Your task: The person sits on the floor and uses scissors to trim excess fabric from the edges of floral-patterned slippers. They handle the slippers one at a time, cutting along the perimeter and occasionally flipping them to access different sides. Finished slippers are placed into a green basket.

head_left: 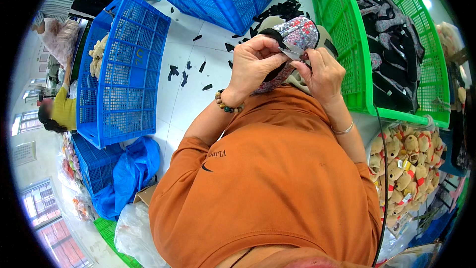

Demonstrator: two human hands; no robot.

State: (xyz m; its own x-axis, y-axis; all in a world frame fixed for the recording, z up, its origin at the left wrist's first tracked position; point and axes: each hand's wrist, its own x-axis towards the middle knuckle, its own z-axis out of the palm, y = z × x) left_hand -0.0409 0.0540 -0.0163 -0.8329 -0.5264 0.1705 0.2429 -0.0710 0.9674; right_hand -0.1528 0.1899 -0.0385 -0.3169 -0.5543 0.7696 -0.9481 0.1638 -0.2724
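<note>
My left hand is closed, thumb and fingers pinching the black edge of a padded fabric piece with a grey and red flowered print. My right hand is closed too, its fingertips pinched around one end of a pale, flat, blade-like piece. That piece points toward my left fingertips; whether it is a small blade or a stiff tag I cannot tell. The flowered fabric lies over my lap, and both hands partly cover it.
At right, a green crate holds many black and flowered fabric pieces. Below it lies a heap of tan plush toys. Blue crates stand left and ahead. Black scraps litter the floor. A person in yellow is at far left.
</note>
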